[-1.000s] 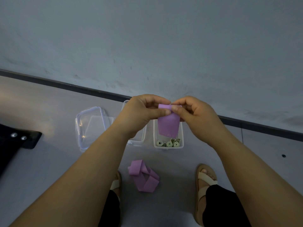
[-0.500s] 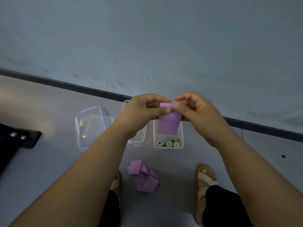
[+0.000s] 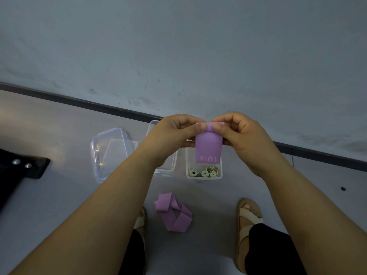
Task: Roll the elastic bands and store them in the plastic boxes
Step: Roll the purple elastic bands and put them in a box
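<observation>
My left hand (image 3: pixel 174 133) and right hand (image 3: pixel 240 135) both pinch the top of the purple band (image 3: pixel 208 147), thumbs and forefingers curled round the small roll forming there. Over the last second the roll has taken in a little more material: the flat tail hanging toward six o'clock is shorter, and its end, with pale printing on it, now clears the green rolls (image 3: pixel 204 172) it used to overlap in my view. My hands have also drifted slightly toward twelve o'clock.

I judge the rolling to be well along, with only this short tail left to wind before the band can go into a box. The right box (image 3: pixel 187 165) lies directly at six o'clock of my hands on the floor, open, with the green rolls at its near end. The left box (image 3: pixel 168 169) is at its nine o'clock, partly hidden by my forearm, and a lid (image 3: pixel 109 151) lies further toward nine. A second purple band (image 3: pixel 174 215) lies loose between my feet, not yet rolled.
</observation>
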Motion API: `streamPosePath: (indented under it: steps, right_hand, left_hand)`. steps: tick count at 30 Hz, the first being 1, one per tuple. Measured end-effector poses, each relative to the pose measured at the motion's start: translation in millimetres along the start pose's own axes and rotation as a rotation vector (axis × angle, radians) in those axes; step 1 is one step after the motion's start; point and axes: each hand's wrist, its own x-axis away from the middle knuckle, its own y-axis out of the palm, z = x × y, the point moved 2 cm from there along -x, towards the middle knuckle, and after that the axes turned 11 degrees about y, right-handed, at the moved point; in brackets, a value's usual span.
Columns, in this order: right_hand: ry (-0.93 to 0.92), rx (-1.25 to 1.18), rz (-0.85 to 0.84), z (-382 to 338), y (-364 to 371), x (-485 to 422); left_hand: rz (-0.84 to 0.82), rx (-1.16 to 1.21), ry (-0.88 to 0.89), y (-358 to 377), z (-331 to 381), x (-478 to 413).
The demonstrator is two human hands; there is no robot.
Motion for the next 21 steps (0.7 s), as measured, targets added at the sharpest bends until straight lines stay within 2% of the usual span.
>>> streamPosePath:
  steps: [4,9,14,21]
  right_hand:
    - [-0.029,0.001,-0.005,-1.0,0.8,1.3]
    - [0.05,-0.012,-0.015,1.9,2.8,-0.6]
    - [0.047,0.003,-0.005,2.1,2.5,-0.3]
    - [0.01,-0.087,-0.023,-0.3,0.8,0.1]
  left_hand:
    - [0.018,0.01,0.023,-1.1,-0.2,0.6]
    - [0.028,0.013,0.063,-2.5,-1.2,0.8]
    - [0.017,0.003,0.079,-1.7,0.8,1.3]
    - [0.018,0.068,-0.025,-0.2,-0.9,0.9]
